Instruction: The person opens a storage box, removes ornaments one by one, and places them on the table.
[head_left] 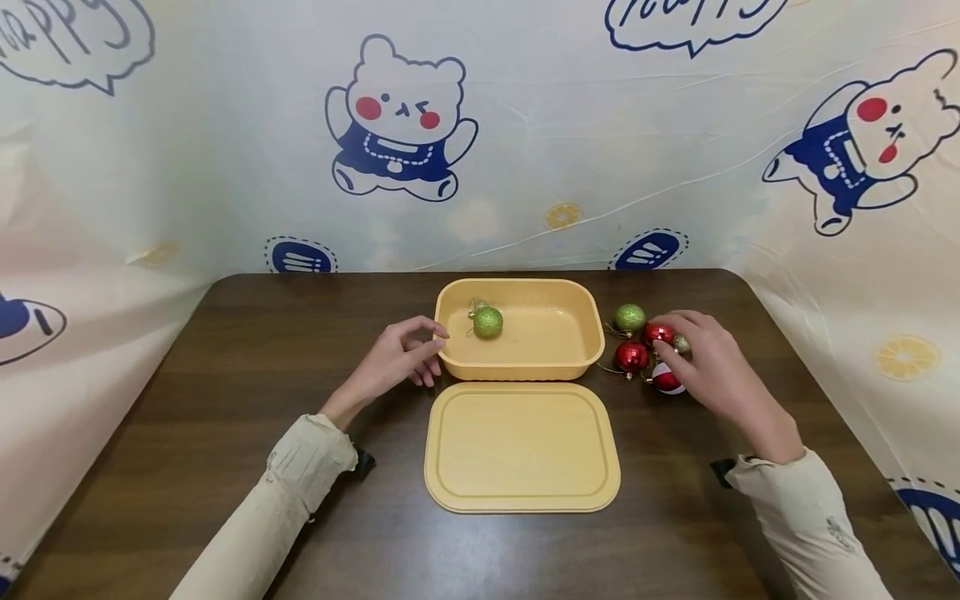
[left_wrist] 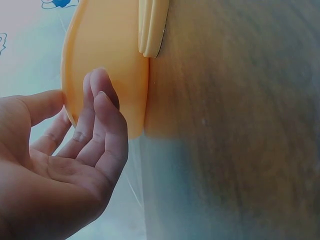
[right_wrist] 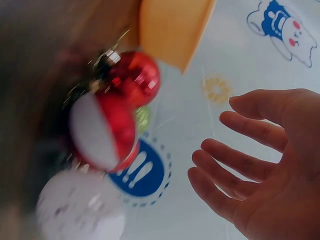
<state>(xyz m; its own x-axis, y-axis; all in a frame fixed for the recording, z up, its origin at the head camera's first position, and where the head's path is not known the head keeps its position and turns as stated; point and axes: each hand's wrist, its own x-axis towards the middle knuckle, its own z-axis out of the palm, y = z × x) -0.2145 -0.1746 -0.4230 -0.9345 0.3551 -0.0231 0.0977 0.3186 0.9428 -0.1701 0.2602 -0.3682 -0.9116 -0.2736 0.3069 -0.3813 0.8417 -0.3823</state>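
Note:
My left hand (head_left: 397,354) is at the left end of a yellow plastic box (head_left: 517,372). Its thumb and index finger touch the rim, and the other fingers are loosely bent beside the outer wall (left_wrist: 132,95). Inside the box lies a glittery green Christmas ball (head_left: 488,322), with a paler one partly behind it. Over a cluster of Christmas balls hovers my right hand (head_left: 708,362), fingers spread and apart from them in the right wrist view. The cluster has a green ball (head_left: 630,317), shiny red balls (head_left: 632,357), a red-and-white ball (right_wrist: 102,130) and a whitish ball (right_wrist: 80,207).
A flat yellow lid (head_left: 522,447) lies on the dark wooden table (head_left: 187,400), just in front of the box. Behind the table hangs a pale cloth (head_left: 525,125) printed with cartoon bears.

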